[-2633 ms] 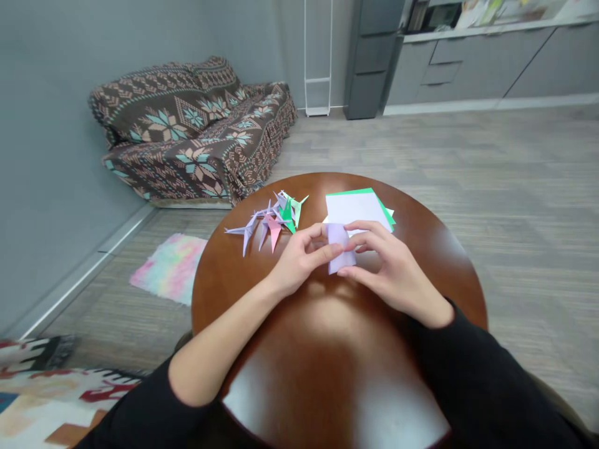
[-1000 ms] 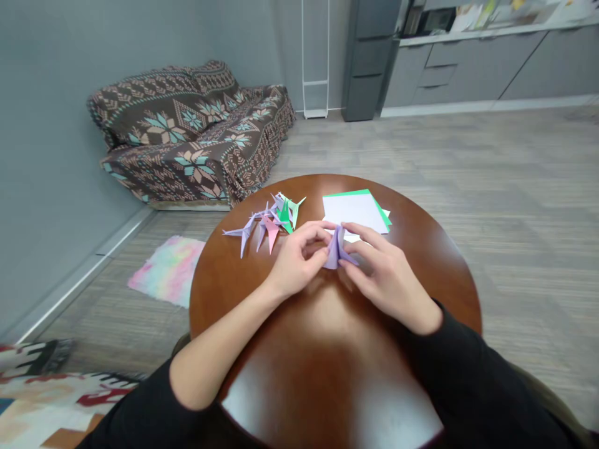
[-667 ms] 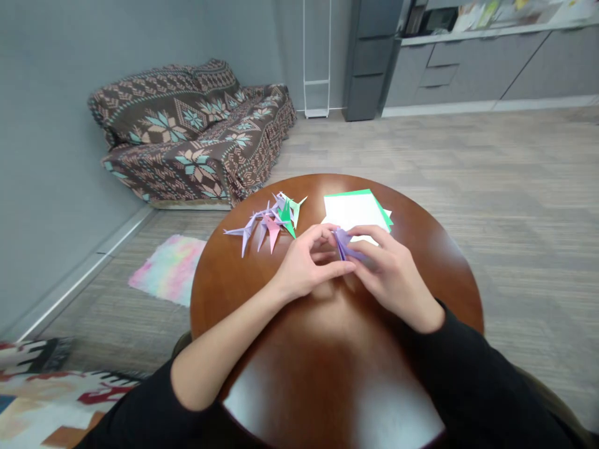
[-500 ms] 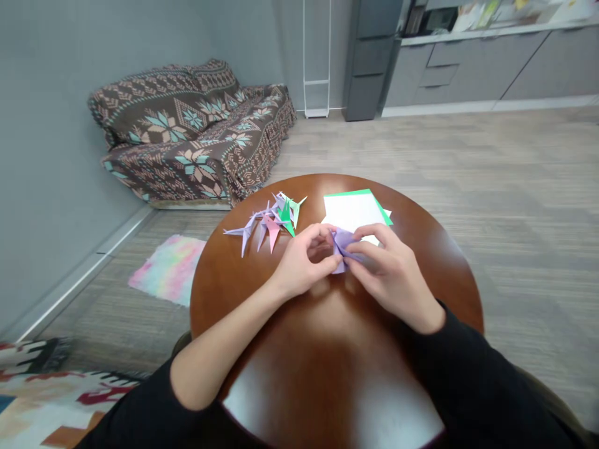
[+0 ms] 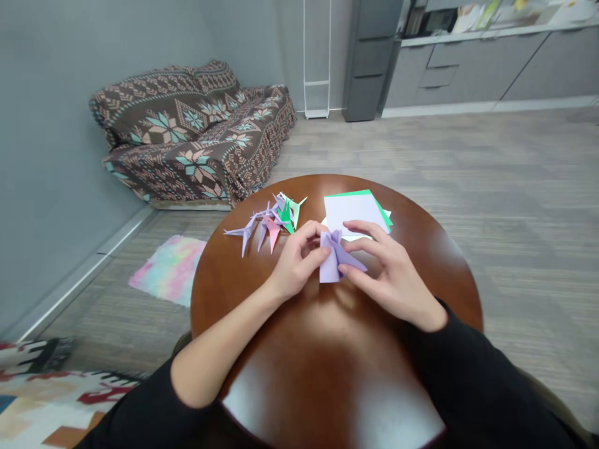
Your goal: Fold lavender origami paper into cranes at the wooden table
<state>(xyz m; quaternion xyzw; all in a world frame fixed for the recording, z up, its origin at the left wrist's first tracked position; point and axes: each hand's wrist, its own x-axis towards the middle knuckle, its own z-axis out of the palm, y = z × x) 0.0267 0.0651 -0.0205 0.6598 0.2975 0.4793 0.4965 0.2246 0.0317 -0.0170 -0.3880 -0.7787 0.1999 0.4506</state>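
Note:
A partly folded sheet of purple origami paper (image 5: 330, 267) is held above the round brown table (image 5: 322, 349). My left hand (image 5: 299, 259) pinches its left side between thumb and fingers. On the other side my right hand (image 5: 390, 268) has its thumb against the lower edge of a pointed flap, with the fingers curved above it. Beyond my left hand lie several folded paper cranes, among them a pink one (image 5: 272, 232), a green one (image 5: 286, 216) and a purple one (image 5: 245, 233). Behind my right hand rests a stack of square paper sheets (image 5: 355, 211), white-looking on top with green below.
A sofa with a patterned cover (image 5: 187, 137) stands at the back left. Beside the table a pastel rug (image 5: 168, 268) lies on the floor. Grey kitchen cabinets (image 5: 468, 72) and a tall dark fridge (image 5: 372, 62) line the far wall.
The purple paper has turned and opened out, showing a flat left panel and a flap pointing right. My left hand has shifted slightly left, and my right fingers have spread a little.

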